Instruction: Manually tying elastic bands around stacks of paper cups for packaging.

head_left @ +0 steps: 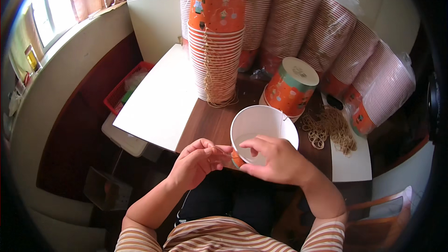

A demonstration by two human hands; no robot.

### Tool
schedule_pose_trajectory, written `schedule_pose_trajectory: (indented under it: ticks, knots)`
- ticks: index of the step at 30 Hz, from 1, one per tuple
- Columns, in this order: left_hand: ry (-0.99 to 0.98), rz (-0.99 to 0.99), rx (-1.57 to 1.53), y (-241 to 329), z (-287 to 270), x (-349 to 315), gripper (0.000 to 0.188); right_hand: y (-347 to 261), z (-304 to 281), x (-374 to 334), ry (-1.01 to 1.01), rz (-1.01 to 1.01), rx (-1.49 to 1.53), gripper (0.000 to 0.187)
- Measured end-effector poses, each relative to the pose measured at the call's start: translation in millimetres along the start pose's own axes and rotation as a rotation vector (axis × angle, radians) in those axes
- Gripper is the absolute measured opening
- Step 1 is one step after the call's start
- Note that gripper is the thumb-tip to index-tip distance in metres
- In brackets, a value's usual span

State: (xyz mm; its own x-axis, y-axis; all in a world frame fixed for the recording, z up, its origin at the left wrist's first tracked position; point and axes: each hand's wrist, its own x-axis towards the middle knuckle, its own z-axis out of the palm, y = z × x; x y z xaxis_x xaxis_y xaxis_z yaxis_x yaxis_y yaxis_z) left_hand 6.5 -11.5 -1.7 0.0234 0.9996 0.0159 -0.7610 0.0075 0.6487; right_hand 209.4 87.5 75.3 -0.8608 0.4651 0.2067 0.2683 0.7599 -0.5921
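A white-lined paper bucket (pixel 242 128) with an orange outside stands on the brown table in front of me, its mouth tipped up toward me. My right hand (pixel 273 161) is closed on its near rim, thumb outside and index finger bent over the opening. At the rim's left side, my left hand (pixel 198 158) pinches with thumb and index finger what looks like the end of a thin tan cord, partly hidden by the fingers. A thin cord (pixel 282 117) also shows at the bucket's far right rim. Tan cords (pixel 333 128) lie in a loose pile to the right.
Behind stands a tall stack of upside-down buckets (pixel 217 4) with cords draped down its side. A shorter upturned bucket (pixel 291 86) sits right of it. Plastic-wrapped bucket stacks (pixel 289 14) line the back. A red basket (pixel 126 84) is beside the white tabletop (pixel 154 102).
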Motion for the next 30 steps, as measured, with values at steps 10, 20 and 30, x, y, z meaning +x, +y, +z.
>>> schedule_pose_trajectory:
  ticks: [10,20,30]
  knots:
    - [0.017,0.020,-0.205,-21,-43,-23,0.008,4,28,-10,0.163,-0.059,-0.226,0.013]
    - [0.192,0.341,0.937,-38,-35,-27,0.021,5,27,-7,0.174,-0.037,-0.161,0.014]
    - [0.071,0.462,1.279,-59,-4,3,0.015,6,29,-9,0.187,0.033,-0.079,0.013]
